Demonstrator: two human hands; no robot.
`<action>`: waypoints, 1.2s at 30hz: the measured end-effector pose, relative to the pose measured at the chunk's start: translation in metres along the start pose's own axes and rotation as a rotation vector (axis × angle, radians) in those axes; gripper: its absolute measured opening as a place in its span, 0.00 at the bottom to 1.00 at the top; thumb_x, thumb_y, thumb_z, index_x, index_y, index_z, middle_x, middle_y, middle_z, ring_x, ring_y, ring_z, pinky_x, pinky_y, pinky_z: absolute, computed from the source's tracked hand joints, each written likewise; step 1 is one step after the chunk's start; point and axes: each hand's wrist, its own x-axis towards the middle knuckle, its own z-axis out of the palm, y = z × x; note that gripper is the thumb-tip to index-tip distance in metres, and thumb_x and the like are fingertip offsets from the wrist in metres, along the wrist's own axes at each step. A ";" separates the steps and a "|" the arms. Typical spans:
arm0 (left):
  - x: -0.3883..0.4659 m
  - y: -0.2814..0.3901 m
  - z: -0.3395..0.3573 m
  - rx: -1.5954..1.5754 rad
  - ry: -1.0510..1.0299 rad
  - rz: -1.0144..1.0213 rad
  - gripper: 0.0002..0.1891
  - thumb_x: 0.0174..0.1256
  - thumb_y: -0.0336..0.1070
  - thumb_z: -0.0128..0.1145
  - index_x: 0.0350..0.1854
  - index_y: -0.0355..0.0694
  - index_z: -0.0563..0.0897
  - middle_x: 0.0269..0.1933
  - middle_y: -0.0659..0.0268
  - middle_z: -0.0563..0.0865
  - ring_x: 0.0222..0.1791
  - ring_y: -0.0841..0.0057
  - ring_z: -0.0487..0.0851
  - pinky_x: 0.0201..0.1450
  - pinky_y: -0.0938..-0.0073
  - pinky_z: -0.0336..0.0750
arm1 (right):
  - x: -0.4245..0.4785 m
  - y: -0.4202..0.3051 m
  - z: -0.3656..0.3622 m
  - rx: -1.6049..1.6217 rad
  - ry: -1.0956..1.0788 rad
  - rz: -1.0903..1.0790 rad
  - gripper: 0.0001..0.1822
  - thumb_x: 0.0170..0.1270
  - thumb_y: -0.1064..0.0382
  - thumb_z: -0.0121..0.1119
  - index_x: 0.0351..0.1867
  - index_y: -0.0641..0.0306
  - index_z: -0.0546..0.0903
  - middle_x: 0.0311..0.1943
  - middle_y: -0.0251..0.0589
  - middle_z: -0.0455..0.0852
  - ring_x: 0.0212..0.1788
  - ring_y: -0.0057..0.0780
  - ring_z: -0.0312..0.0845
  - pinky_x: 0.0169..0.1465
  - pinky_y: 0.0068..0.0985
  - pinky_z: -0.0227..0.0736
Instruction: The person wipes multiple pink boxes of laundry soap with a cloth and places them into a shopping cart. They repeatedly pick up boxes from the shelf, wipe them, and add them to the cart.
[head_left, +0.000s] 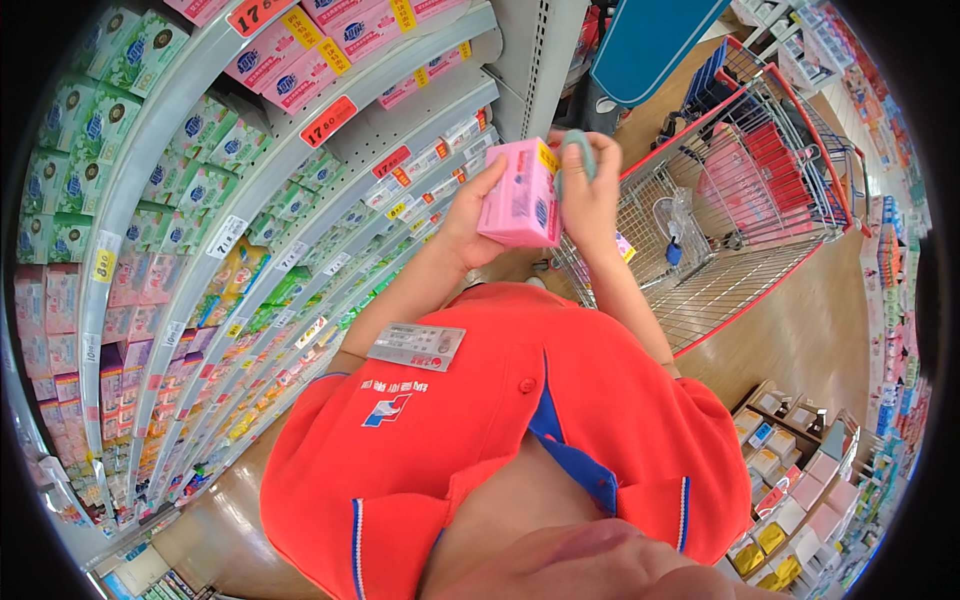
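Note:
In front of my chest, my left hand (471, 217) grips a pink wrapped box-shaped pack (517, 195), thumb on its upper side. The pack carries a blue logo and a yellow printed strip, and it looks like the soap packs on the shelf. My right hand (596, 191) is at the pack's right side and pinches a flat grey-green object with a rounded end (576, 154). Its kind is not clear. The fingers behind it are partly hidden, and I cannot tell whether the object touches the pack.
Shelves (420, 45) on the left bear pink packs (289, 64), green packs (225, 142) and price tags. A wire shopping cart (720, 292) with a red rim stands at the right, bags inside. Lower right is a display of boxed goods (795, 487). A blue panel (645, 45) hangs above.

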 end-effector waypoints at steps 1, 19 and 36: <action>-0.001 0.001 0.005 -0.086 -0.006 -0.040 0.25 0.70 0.56 0.44 0.58 0.42 0.74 0.50 0.61 0.83 0.51 0.68 0.81 0.55 0.60 0.75 | 0.006 0.000 -0.004 0.245 0.012 0.022 0.12 0.71 0.63 0.49 0.49 0.68 0.65 0.49 0.48 0.80 0.47 0.30 0.79 0.47 0.24 0.74; 0.006 0.004 -0.004 -0.223 -0.404 -0.050 0.31 0.70 0.58 0.42 0.64 0.37 0.66 0.59 0.53 0.77 0.57 0.58 0.77 0.60 0.51 0.71 | 0.007 -0.033 -0.042 0.152 -0.107 -0.304 0.05 0.59 0.72 0.57 0.37 0.66 0.79 0.45 0.43 0.77 0.46 0.32 0.74 0.53 0.27 0.67; 0.009 -0.008 -0.009 1.273 -0.030 0.528 0.38 0.35 0.39 0.77 0.52 0.36 0.71 0.44 0.61 0.81 0.43 0.72 0.82 0.47 0.72 0.76 | 0.004 -0.032 -0.035 -0.208 -0.356 -0.425 0.12 0.61 0.71 0.55 0.46 0.68 0.80 0.53 0.49 0.79 0.55 0.43 0.75 0.58 0.32 0.68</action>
